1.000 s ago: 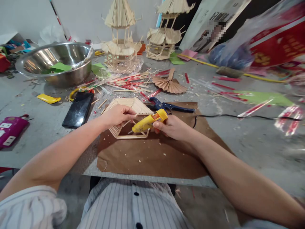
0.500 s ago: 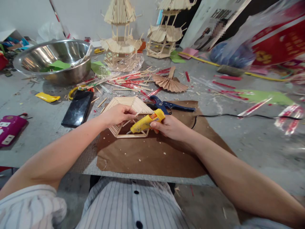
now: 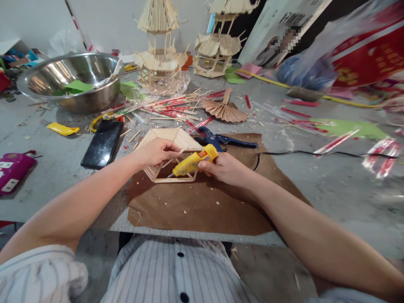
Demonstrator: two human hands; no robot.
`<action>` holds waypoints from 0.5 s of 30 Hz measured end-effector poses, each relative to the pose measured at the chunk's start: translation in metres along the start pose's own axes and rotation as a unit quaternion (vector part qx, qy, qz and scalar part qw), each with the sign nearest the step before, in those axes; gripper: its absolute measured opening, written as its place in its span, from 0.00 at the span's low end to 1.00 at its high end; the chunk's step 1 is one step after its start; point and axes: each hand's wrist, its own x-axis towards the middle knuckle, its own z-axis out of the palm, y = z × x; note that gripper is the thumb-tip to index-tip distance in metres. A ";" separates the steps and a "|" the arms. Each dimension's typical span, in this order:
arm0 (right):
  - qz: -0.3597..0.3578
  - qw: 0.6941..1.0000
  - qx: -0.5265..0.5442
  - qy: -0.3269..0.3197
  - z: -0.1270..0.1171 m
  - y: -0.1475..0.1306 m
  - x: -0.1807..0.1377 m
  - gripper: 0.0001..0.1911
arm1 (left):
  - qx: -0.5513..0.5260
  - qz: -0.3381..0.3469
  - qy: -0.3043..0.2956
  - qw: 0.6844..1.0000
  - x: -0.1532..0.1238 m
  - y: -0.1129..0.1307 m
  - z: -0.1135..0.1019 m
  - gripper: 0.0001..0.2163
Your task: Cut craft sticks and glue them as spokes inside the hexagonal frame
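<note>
so the stick frame (image 3: 168,134) sits a little left of the middle of the frame, on a sheet of brown paper (image 3: 202,214) that probably keeps glue drips off the counter (image 3: 63,206). the far and left sides are covered in rows of sticks, and the open part faces the person, which i guess makes it easier to get a nozzle in there.

left hand (image 3: 154,152) comes over the frame from the left, palm down, wrist slightly bent. its fingers are pinched narrow on what looks like a thin stick (image 3: 182,150), maybe to keep it steady. can't tell whether they're pressing on the frame too.

right hand (image 3: 225,168) has its fingers wrapped round a yellow glue gun (image 3: 192,163), thumb along the near side. the gun slants down to the lower left with its tip over the open part, near the front edge; can't tell if the tip touches wood. trigger's mostly hidden, so no idea if it's squeezed.

both forearms angle in from the lower corners, elbows out wide, which likely gives steadier aim. black cord (image 3: 290,153) trails off to the right, apart from the sticks. blue pliers (image 3: 236,143) lie just behind the gun.
</note>
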 end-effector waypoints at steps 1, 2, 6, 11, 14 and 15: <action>-0.002 1.000 0.000 0.001 0.000 0.000 0.000 0.28 | 0.000 0.000 -0.002 1.000 0.000 0.000 0.000 0.09; -0.005 1.000 0.001 0.002 0.000 0.000 0.000 0.28 | 0.001 -0.001 -0.003 1.000 0.000 0.000 0.000 0.09; -0.011 1.000 0.012 0.007 -0.001 0.000 0.000 0.27 | 0.004 0.002 -0.002 1.000 -0.001 0.001 -0.001 0.10; 0.001 1.000 0.020 0.002 0.000 -0.001 0.000 0.28 | 0.009 0.005 -0.001 1.000 -0.001 0.002 -0.001 0.11; 0.011 1.000 0.024 -0.008 0.000 -0.001 0.000 0.29 | 0.009 0.013 0.001 1.000 -0.001 0.001 -0.001 0.09; 0.013 1.000 0.024 -0.009 0.000 -0.001 0.000 0.29 | 0.008 0.014 0.001 1.000 0.000 0.001 -0.001 0.09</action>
